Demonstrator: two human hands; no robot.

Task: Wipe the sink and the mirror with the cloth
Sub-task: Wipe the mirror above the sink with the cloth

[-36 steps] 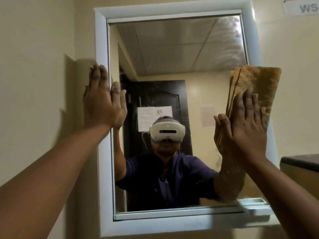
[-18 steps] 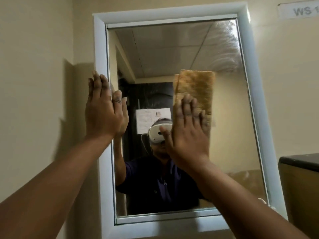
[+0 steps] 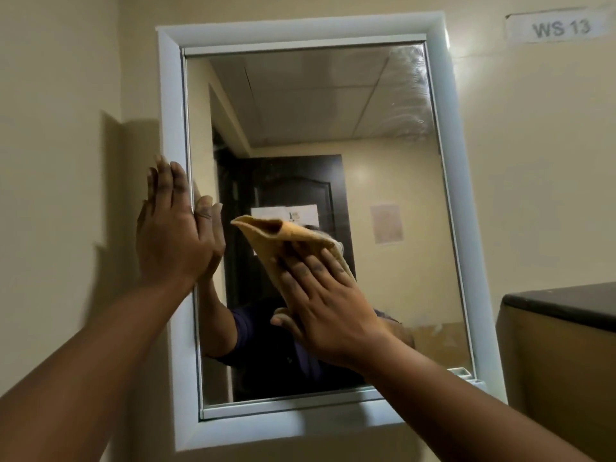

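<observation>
Cloth flat on the glass, mirror half wiped

Head view, the only one we have. Our right hand [image 3: 328, 308] presses the tan cloth [image 3: 283, 241] against the mirror [image 3: 393, 181], a little below and left of the centre of the glass. The fingers [image 3: 306, 273] lie straight and slightly spread over the lower part of the cloth, the thumb out toward 9 o'clock; nothing is pinched, the palm does the holding by pressure. We judge this is so the folded pad keeps full contact with the glass. The free end of the cloth stands off toward 11 o'clock and curls open.

Our left hand [image 3: 176, 241] rests flat at 9 o'clock on the mirror, straddling the white frame [image 3: 171, 128] and the edge of the glass, fingers straight and close together, pointing to 12. We take this as a brace, steadying the body, and perhaps the frame, against the wiping push.

Smears or streaks show in the glass at 1 o'clock, so we judge that corner needs another pass. The sink is out of sight in this view, and we cannot tell its state.

At 1 o'clock on the wall a label reads WS 13 [image 3: 561, 28]. At 4 o'clock, beside the frame, stands a dark-topped counter [image 3: 560, 305].
</observation>
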